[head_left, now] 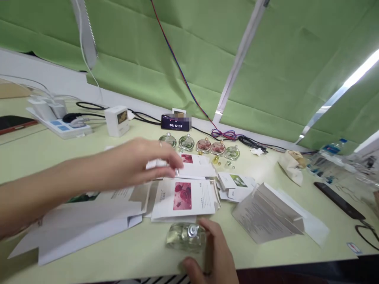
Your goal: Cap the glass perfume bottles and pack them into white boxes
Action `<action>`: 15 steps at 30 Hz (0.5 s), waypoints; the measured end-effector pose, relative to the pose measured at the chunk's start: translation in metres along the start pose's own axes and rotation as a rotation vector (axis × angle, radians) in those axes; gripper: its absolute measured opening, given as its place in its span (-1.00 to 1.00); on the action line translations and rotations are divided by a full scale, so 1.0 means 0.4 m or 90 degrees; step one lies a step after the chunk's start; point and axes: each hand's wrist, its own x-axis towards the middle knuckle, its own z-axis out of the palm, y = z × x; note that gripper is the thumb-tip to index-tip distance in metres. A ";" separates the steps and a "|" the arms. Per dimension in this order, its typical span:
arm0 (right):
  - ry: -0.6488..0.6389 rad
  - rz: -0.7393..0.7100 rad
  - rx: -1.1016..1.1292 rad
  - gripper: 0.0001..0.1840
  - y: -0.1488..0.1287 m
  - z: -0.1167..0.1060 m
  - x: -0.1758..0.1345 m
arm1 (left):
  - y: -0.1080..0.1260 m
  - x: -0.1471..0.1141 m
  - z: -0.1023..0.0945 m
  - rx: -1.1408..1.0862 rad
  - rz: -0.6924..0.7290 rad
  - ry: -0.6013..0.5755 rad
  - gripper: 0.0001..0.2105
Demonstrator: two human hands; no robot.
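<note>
Near the front edge of the table is a clear glass perfume bottle [177, 238] with a silver spray nozzle on top and no cap over it. My right hand [220, 252] is closed around its right side, thumb in front and fingers behind. Above the flattened cartons my left hand [156, 159] reaches in from the left, thumb and fingertips pinched together. A small silvery piece [177, 172] shows at those fingertips; its kind is hard to make out. Below that hand lies a white carton with a red rose picture [182, 196].
Several round perfume bottles [203, 146] stand in a row at the back, small caps [216, 160] before them. Around lie an unfolded carton [89, 225], a grey-printed carton [266, 215], a phone timer [175, 123], a power strip [63, 128] and a water bottle [334, 147].
</note>
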 end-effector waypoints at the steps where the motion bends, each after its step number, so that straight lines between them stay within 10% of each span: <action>1: -0.013 0.000 -0.003 -0.52 -0.011 0.008 0.005 | 0.041 -0.023 0.027 -0.056 0.015 -0.031 -0.83; 8: -0.069 -0.010 -0.029 -0.67 -0.035 0.008 0.021 | 0.139 -0.116 0.192 -0.201 -0.022 0.004 -0.75; 15: -0.066 -0.028 -0.038 -0.68 -0.040 0.009 0.025 | 0.156 -0.113 0.225 -0.217 -0.023 0.115 -0.76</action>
